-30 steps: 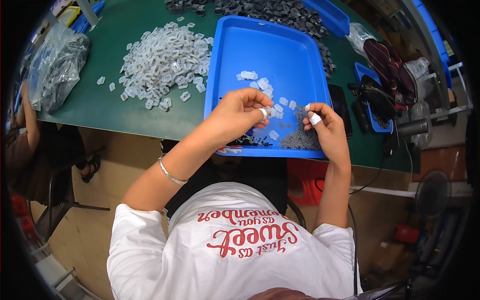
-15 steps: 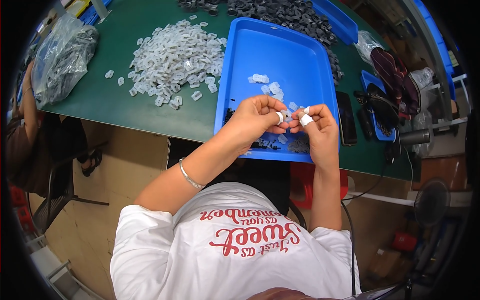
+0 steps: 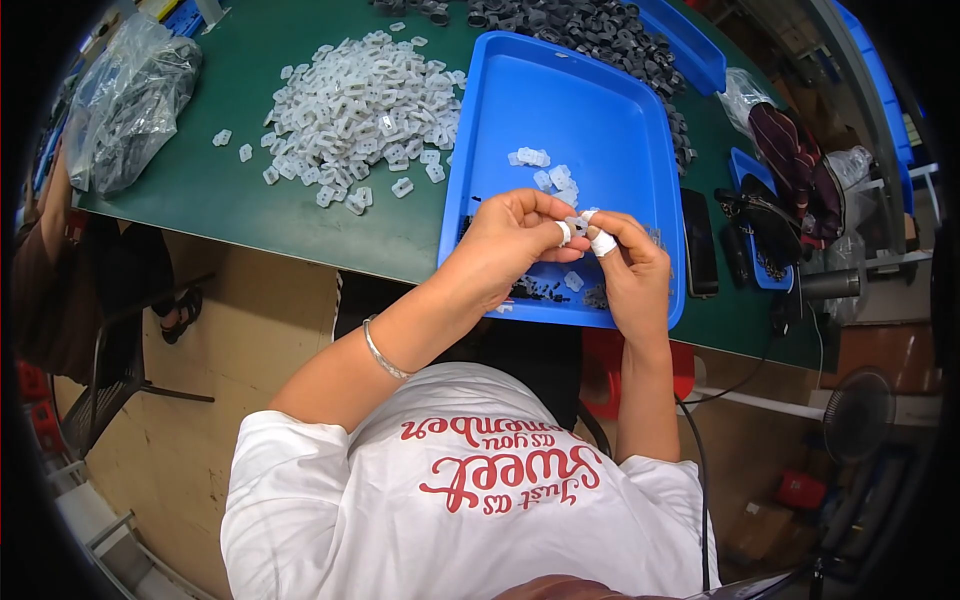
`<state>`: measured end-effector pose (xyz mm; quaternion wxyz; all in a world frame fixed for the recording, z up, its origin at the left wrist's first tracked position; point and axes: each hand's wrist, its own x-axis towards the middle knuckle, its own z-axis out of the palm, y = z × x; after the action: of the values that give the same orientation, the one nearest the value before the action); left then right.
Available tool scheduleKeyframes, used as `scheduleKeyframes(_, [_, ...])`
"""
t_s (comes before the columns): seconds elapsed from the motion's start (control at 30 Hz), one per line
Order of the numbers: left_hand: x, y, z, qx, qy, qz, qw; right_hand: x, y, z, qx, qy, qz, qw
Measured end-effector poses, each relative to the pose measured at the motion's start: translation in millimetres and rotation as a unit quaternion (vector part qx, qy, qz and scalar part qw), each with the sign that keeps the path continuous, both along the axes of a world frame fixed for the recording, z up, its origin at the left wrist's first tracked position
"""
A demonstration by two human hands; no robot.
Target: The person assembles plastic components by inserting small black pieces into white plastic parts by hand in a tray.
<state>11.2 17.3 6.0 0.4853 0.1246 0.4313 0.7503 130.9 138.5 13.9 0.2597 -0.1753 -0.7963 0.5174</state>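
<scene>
Over the near part of a blue tray [image 3: 560,75], my two hands meet at the fingertips. My left hand [image 3: 515,240] pinches a small translucent white plastic piece [image 3: 579,228] between thumb and fingers. White tape wraps its thumb. My right hand [image 3: 637,265], with tape on thumb and index finger, is closed in a pinch at the same piece; whatever tiny part it holds is hidden by the fingers. In the tray beyond my hands lie several loose white pieces [image 3: 562,183]. Small black parts [image 3: 535,291] lie along its near side, beneath my left hand.
A large heap of white plastic pieces [image 3: 365,110] covers the green table [image 3: 240,200] left of the tray. Dark grey parts [image 3: 590,30] are piled behind it. A phone [image 3: 700,240], a small blue tray [image 3: 765,270] and a fan [image 3: 858,412] are at right. A clear bag [image 3: 135,110] stands far left.
My right hand has shifted slightly left, closing its fingertips onto the piece in my left hand. The left hand keeps its pinch. The view has shifted slightly.
</scene>
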Motion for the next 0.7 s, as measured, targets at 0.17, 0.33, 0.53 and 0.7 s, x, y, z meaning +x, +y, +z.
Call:
scheduleKeyframes(0.17, [-2.0, -0.8, -1.8, 0.000, -0.006, 0.037, 0.999, -3.8, 1.6, 7.9, -0.167, -0.002, -0.014, 0.986])
scheduleKeyframes(0.33, [-4.8, -2.0, -5.7, 0.013, -0.006, 0.062, 0.998, 7.2, 9.1, 13.6, 0.069, -0.121, 0.014, 0.990])
scheduleKeyframes(0.53, [-4.6, -2.1, -5.9, 0.002, 0.003, 0.049, 0.999, 5.9, -6.0, 16.9, 0.265, -0.219, 0.046, 0.938])
scheduleKeyframes(0.7, [-4.7, -2.1, -5.3, -0.007, 0.011, 0.051, 0.999, 3.1, -1.5, 9.2, 0.319, -0.156, 0.078, 0.932])
